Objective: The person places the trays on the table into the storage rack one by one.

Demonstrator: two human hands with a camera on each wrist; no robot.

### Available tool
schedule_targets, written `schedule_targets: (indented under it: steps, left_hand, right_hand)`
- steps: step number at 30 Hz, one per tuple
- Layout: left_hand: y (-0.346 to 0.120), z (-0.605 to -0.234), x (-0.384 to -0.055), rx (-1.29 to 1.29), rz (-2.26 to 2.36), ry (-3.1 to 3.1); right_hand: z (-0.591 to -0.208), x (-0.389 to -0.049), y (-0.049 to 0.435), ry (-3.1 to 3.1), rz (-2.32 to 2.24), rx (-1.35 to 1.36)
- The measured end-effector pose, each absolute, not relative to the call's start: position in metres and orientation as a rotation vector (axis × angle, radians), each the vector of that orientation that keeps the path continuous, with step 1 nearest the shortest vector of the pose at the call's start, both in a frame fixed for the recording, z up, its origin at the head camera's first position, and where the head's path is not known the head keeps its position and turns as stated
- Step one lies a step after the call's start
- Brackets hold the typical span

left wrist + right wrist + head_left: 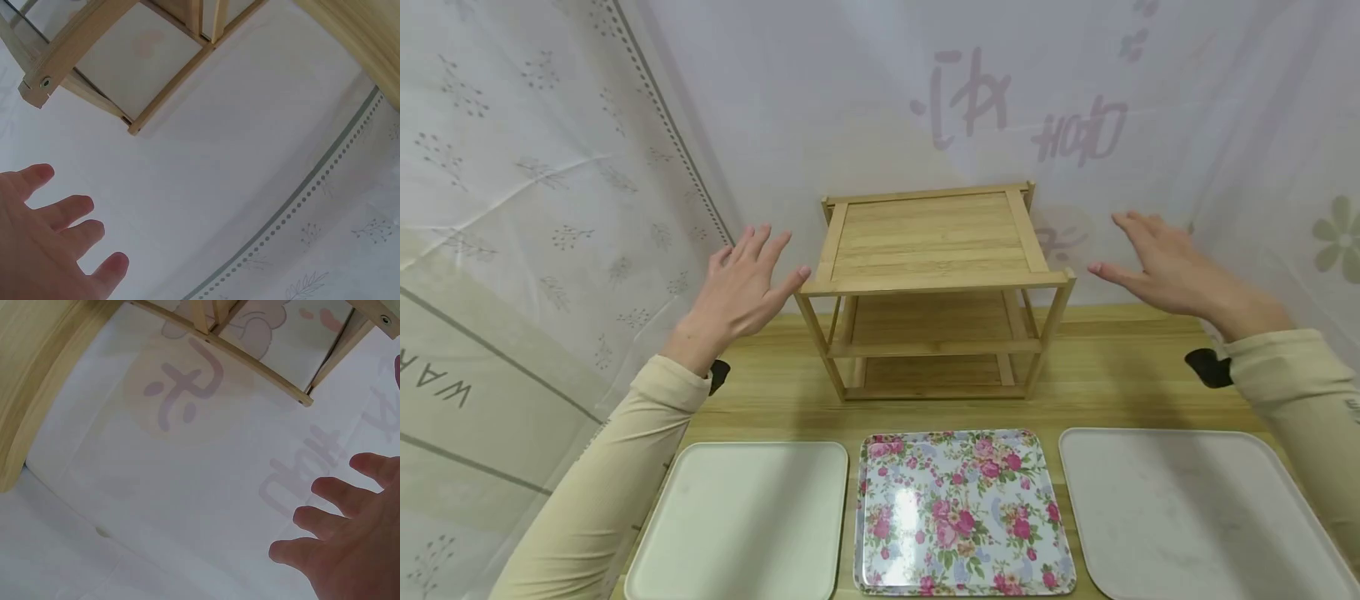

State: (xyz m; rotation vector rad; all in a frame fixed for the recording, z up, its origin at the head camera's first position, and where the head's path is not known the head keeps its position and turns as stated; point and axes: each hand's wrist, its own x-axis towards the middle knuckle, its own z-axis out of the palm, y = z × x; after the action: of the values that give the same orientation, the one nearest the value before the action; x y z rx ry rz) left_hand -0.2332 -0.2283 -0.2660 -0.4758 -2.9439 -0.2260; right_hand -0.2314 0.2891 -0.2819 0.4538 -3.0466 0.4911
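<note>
A light wooden rack (931, 237) with three shelf levels stands at the back of the wooden table. To its left, my left hand (737, 287) is raised with fingers spread, the thumb near the rack's front left corner; I cannot tell whether they touch. My right hand (1180, 267) hovers apart from the rack's right side, fingers extended and holding nothing. In the left wrist view, the left hand's fingers (69, 212) point toward the rack frame (169, 84). The right wrist view shows the right hand (350, 519) below a rack corner (306, 399).
Along the table's (1120, 350) front lie three trays: a cream one (737, 517) at left, a floral one (958, 512) in the middle and a whitish one (1187, 508) at right. Printed white cloth (880, 100) hangs behind and at both sides.
</note>
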Motion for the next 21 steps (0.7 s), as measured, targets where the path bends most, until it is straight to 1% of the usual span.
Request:
schedule_targets:
  steps: [8,12,17,21]
  left_hand:
    - [-0.231,-0.268,-0.232,-0.489,-0.274,-2.915]
    - [-0.235,-0.271,-0.230,-0.476,-0.414,-2.879]
    - [-0.244,-0.281,-0.225,-0.442,-0.811,-2.797]
    - [-0.253,-0.294,-0.221,-0.379,-1.311,-2.699]
  right_hand:
    - [-0.279,-0.226,0.290,-3.041,0.550,0.457]
    - [-0.280,-0.221,0.289,-3.020,0.551,0.467]
    - [-0.281,-0.211,0.292,-2.988,0.585,0.456]
    - [-0.290,-0.191,0.295,-2.794,0.626,0.500]
